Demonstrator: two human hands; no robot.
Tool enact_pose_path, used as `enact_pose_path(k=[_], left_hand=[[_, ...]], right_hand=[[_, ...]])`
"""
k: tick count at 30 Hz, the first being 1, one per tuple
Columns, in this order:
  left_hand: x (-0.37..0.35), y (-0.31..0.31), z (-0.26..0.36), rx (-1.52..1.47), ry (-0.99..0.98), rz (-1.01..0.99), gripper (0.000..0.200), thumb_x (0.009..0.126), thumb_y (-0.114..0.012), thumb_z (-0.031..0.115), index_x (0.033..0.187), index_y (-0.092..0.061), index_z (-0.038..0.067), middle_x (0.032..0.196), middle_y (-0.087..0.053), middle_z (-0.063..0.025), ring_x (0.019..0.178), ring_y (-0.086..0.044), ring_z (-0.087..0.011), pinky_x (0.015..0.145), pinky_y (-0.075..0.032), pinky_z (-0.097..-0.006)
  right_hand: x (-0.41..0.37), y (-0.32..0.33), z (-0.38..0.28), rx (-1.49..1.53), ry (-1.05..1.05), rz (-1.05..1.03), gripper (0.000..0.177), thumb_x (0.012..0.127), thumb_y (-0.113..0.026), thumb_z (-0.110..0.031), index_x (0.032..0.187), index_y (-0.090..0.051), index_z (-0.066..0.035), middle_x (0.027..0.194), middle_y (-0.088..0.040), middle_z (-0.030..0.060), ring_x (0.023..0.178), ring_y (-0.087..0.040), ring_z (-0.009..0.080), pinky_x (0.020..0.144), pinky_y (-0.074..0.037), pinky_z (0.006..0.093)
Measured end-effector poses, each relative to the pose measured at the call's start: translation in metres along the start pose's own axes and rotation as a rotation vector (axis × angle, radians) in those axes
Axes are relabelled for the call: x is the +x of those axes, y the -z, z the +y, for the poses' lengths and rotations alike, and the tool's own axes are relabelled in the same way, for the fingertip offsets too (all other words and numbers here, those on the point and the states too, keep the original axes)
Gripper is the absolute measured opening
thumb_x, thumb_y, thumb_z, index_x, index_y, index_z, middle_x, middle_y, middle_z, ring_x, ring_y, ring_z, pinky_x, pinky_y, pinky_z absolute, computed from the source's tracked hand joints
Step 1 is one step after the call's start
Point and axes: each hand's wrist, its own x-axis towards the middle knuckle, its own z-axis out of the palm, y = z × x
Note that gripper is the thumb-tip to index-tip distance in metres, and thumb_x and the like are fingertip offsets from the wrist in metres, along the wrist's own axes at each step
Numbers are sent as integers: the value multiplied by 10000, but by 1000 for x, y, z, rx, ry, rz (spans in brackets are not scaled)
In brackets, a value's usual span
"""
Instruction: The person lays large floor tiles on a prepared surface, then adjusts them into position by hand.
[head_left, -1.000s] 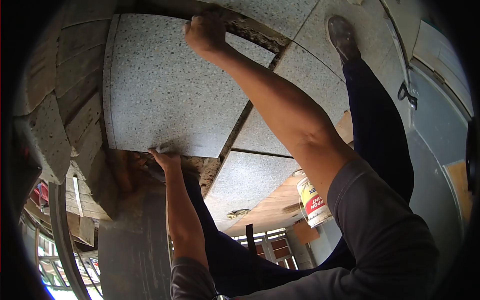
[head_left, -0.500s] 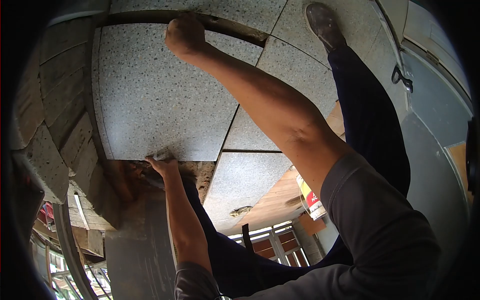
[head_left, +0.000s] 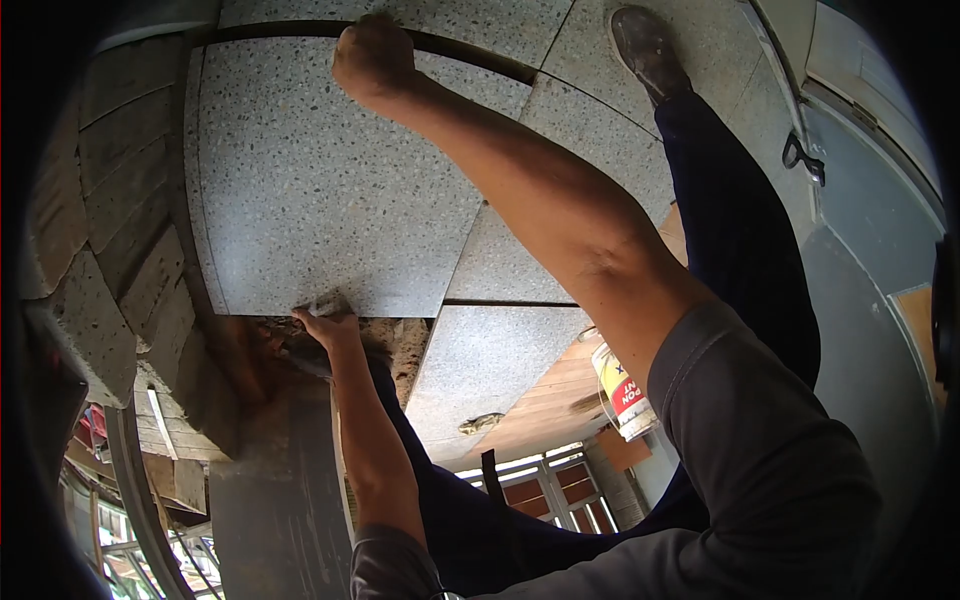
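The neighbouring tiles [head_left: 500, 350] lie set; our speckled tile [head_left: 320, 190], we judge, is not yet bedded. Our right hand [head_left: 372, 55] curls over its far edge, and our left hand [head_left: 325, 322] pinches its near corner.

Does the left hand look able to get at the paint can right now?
Probably not: the left hand grips the tile edge, and a trouser leg lies between it and the paint can.
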Motion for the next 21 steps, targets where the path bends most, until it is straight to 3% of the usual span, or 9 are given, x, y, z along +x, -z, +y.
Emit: enact_pose_path(k=[4, 7, 13, 21], left_hand=[[0, -2, -5, -60, -3, -48, 716, 908, -440, 661, 1435, -394, 178, 1452, -413, -89, 1327, -390, -336, 1100, -293, -547], [5, 1, -5, -63, 11, -69, 676, 910, -454, 649, 1406, -428, 191, 1414, -437, -74, 1279, -422, -324, 1057, -313, -555], [-10, -12, -3, 34, -16, 35, 671, 916, -458, 626, 1419, -411, 184, 1450, -404, -70, 1308, -395, -329, 1076, -277, -560], [15, -1, -9, -35, -3, -54, 666, 921, -446, 631, 1410, -419, 179, 1430, -426, -77, 1292, -408, -335, 1075, -283, -563]], right_hand=[[3, 2, 1, 1, 14, -4, 193, 748, -608, -148, 708, -691, 21, 810, -656, 227, 824, -625, 353, 748, -530, 464], [5, 0, 1, -64, -8, -80, 164, 751, -626, -181, 741, -732, -56, 845, -654, 181, 900, -600, 314, 778, -512, 440], [7, -15, 1, -143, -18, -75, 169, 742, -629, -194, 750, -734, -62, 820, -655, 186, 879, -605, 320, 769, -503, 449], [9, -19, 2, -125, 12, -52, 178, 759, -626, -219, 769, -737, -80, 857, -661, 169, 889, -595, 320, 794, -491, 434]])
